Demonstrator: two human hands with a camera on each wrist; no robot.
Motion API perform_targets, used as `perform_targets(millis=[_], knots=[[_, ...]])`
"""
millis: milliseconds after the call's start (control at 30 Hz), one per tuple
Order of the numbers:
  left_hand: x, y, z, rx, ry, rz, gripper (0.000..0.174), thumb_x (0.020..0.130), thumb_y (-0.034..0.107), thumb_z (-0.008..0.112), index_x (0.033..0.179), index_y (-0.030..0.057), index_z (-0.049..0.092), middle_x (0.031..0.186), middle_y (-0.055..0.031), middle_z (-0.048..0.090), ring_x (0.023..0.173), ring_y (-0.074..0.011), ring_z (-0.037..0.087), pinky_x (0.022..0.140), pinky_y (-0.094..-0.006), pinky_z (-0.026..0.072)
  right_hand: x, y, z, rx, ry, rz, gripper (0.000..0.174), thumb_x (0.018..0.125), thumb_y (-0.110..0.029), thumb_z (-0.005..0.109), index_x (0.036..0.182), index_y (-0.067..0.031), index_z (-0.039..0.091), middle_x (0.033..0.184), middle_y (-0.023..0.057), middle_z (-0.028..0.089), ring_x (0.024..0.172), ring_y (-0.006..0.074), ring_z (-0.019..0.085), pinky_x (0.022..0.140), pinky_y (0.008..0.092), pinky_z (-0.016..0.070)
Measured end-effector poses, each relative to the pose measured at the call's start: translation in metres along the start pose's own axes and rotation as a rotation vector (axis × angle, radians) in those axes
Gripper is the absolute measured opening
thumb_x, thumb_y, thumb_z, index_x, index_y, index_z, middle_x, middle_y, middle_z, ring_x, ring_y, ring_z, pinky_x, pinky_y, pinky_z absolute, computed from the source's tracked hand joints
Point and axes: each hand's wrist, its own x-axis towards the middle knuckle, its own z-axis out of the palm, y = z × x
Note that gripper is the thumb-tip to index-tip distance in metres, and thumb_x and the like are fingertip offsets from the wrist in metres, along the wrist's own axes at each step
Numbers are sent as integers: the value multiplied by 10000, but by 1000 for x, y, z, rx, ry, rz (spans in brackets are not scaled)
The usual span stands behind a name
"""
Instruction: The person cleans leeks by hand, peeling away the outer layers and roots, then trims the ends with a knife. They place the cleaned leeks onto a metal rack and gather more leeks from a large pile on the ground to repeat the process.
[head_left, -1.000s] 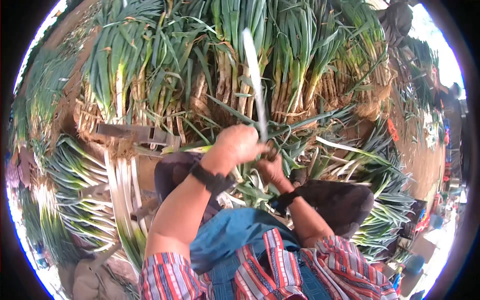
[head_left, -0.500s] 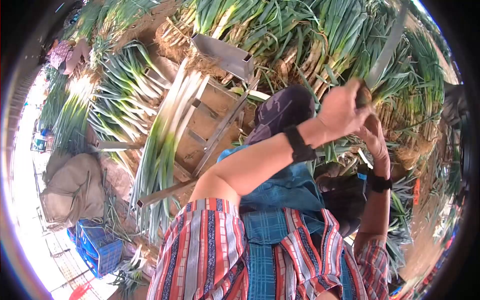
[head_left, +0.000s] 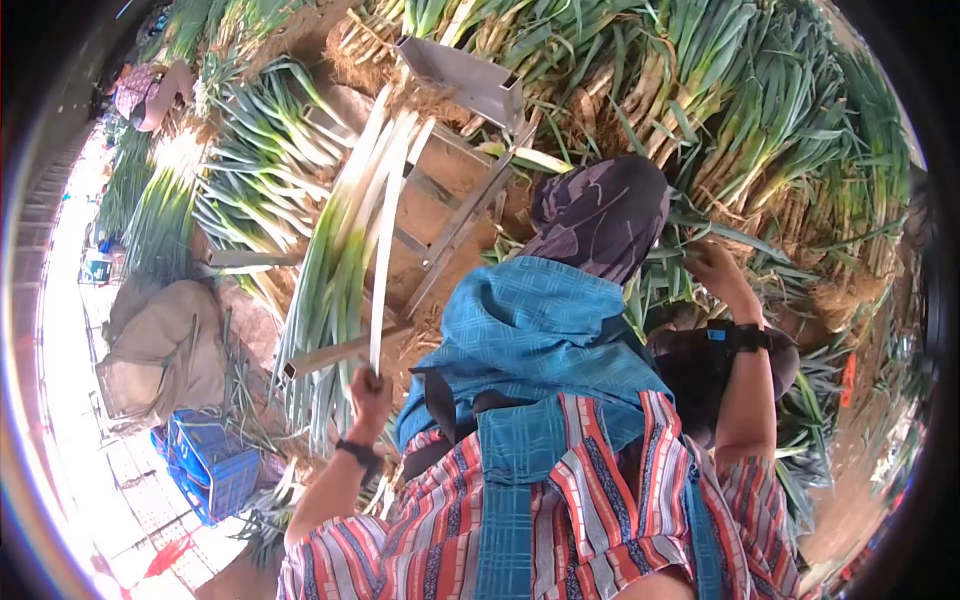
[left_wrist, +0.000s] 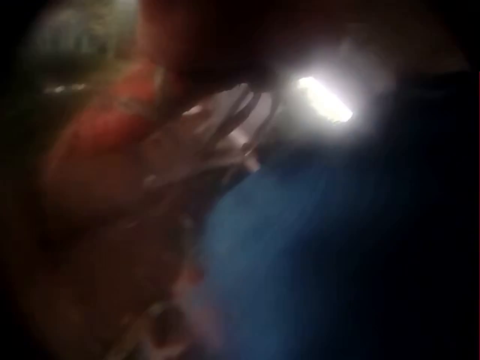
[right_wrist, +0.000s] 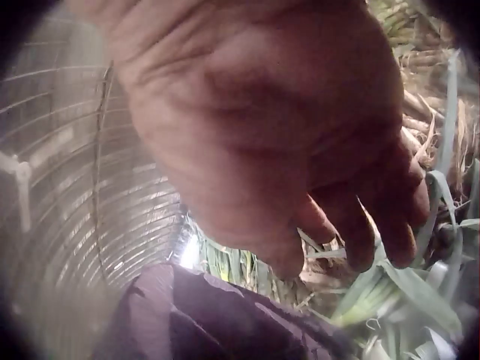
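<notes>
At the person's left side, the left hand (head_left: 370, 398) grips the handle end of a long knife (head_left: 383, 270), its narrow pale blade pointing up across a bunch of leeks (head_left: 335, 250). The left wrist view is dark and blurred, with blue cloth (left_wrist: 255, 247) beside the hand. Out to the right, the right hand (head_left: 720, 275) reaches down beyond the knees. In the right wrist view its fingers (right_wrist: 352, 232) hang loose and slightly spread, holding nothing. Loose leek leaves (right_wrist: 420, 296) lie just beneath them.
A metal frame (head_left: 465, 215) with a metal trough (head_left: 463, 85) stands left of the knee (head_left: 605, 215). Bundled leeks (head_left: 770, 140) line the far side, and more leeks (head_left: 250, 180) lie at left. A brown sack (head_left: 165, 350) and a blue bag (head_left: 212, 465) are at lower left.
The view has swung left. Both hands were together at the knife in front; now they are apart, the left hand drawn back to the left side with the knife.
</notes>
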Motion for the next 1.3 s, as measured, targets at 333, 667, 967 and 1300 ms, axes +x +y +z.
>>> perform_targets(millis=[333, 667, 967, 1300], knots=[[-89, -94, 15, 365, -206, -209, 188, 746, 225, 673, 743, 58, 587, 624, -105, 582, 570, -211, 565, 543, -377, 442, 8, 27, 8, 144, -94, 109, 426, 862, -178, 622, 1206, 56, 528, 1002, 134, 647, 752, 159, 643, 654, 305, 526], [38, -54, 115, -430, -453, -722, 133, 843, 193, 624, 800, 69, 607, 694, -49, 591, 628, -151, 560, 539, -323, 440, -2, 46, 13, -154, 9, 109, 435, 811, -334, 636, 1141, -51, 610, 1021, 209, 642, 968, 365, 610, 826, 425, 481], [123, 65, 81, -455, -11, 49, 66, 908, 65, 541, 901, 15, 584, 773, -26, 558, 713, -98, 500, 670, -235, 399, 116, 22, 53, -228, 109, -82, 294, 718, -206, 632, 954, -35, 590, 980, 175, 622, 956, 359, 591, 790, 431, 487], [129, 253, 183, -785, -378, 528, 166, 934, 81, 522, 1042, -35, 570, 755, -74, 553, 661, -136, 483, 625, -264, 411, 206, 11, 67, -783, 87, -149, 42, 688, -189, 619, 698, -191, 660, 721, 4, 609, 762, 220, 576, 633, 408, 411]])
